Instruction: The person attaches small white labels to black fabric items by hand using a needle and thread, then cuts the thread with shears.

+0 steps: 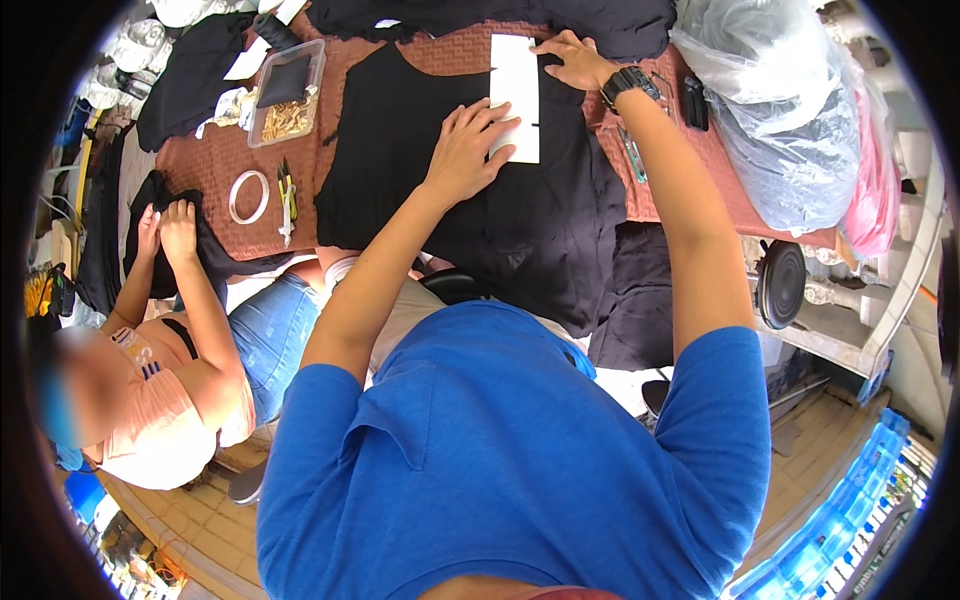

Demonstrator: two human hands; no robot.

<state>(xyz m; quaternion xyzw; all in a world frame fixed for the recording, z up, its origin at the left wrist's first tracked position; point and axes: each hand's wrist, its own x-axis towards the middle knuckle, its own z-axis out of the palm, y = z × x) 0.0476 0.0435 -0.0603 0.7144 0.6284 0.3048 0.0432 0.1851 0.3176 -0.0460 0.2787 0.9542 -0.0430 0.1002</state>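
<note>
A black garment (410, 110) lies spread flat on the table, its lower part hanging over the front edge toward my lap. On top of it rests a white rectangular card strip (515, 85) with small dark notches along its edges. My left hand (468, 150) lies flat with fingers spread, its fingertips on the card's lower left part. My right hand (578, 62), below a dark wristwatch, has its fingers stretched out, with a fingertip at the card's upper right edge. Neither hand grips anything.
A brown textured cloth (200, 165) covers the table. Left are a clear plastic box (285, 95), a white tape roll (248, 197) and yellow-handled snips (286, 195). Large plastic bags (780, 120) stand right. A co-worker's hands (170, 228) hold black fabric at far left.
</note>
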